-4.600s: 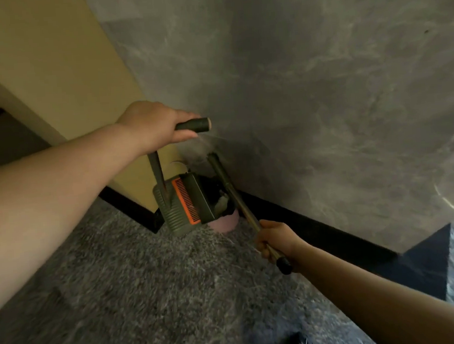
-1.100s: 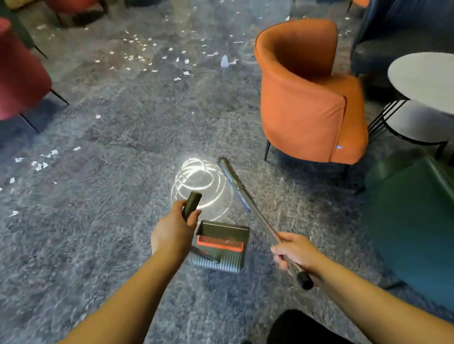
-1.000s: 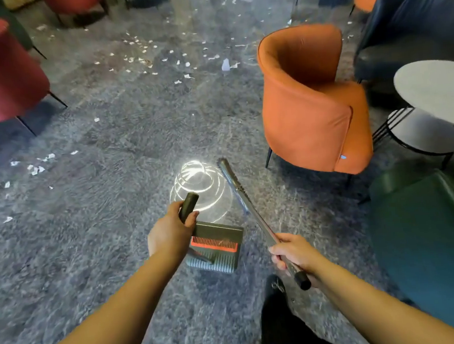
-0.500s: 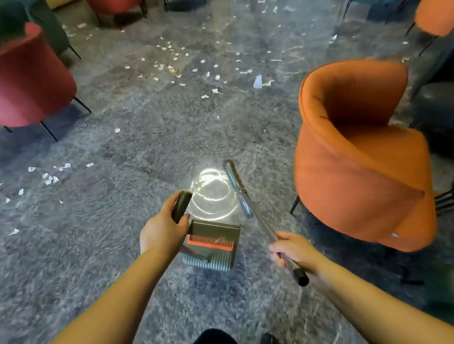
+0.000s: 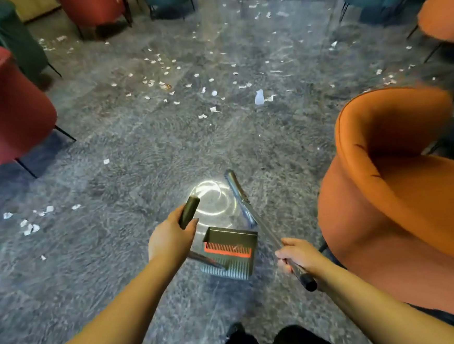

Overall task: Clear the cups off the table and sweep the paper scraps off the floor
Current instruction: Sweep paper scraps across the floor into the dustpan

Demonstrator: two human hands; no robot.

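Gripping dustpan handle and broom, fingers curled

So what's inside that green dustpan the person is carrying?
The dustpan looks empty: only its orange comb and dark floor show. The left hand grips its handle; the deepest back corner stays shadowed.

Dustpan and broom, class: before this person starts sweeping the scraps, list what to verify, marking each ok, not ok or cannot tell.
1. Left hand grips the dustpan handle: ok.
2. Right hand grips the broom handle: ok.
3. Dustpan has room: ok, looks nearly empty.
4. Paper scraps within the broom's reach: not ok, mostly farther ahead.
5. Orange chair clear of the sweep: cannot tell, close on the right.
6. Broom bristles' condition: cannot tell.
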